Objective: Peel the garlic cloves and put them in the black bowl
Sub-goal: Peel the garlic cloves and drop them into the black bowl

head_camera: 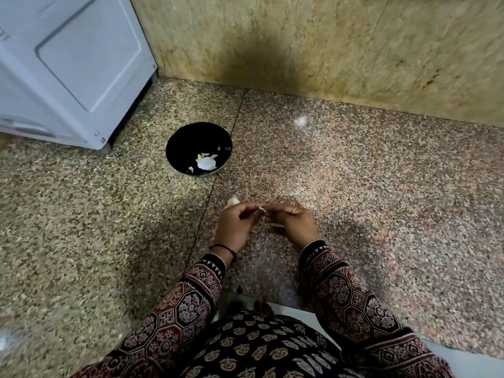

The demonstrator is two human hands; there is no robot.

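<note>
A black bowl [199, 148] stands on the speckled granite counter, with several peeled pale garlic cloves [206, 162] lying in its bottom. Nearer to me, my left hand [235, 227] and my right hand [293, 223] meet above the counter. Both pinch one small garlic clove [262, 209] between their fingertips. Just beyond my left hand, a pale piece of garlic [233, 201] lies on the counter, partly hidden by my fingers.
A white appliance [68, 72] stands at the back left, close to the bowl. A beige stone wall [327, 50] runs along the back of the counter. The counter's front edge [286, 305] is near my body.
</note>
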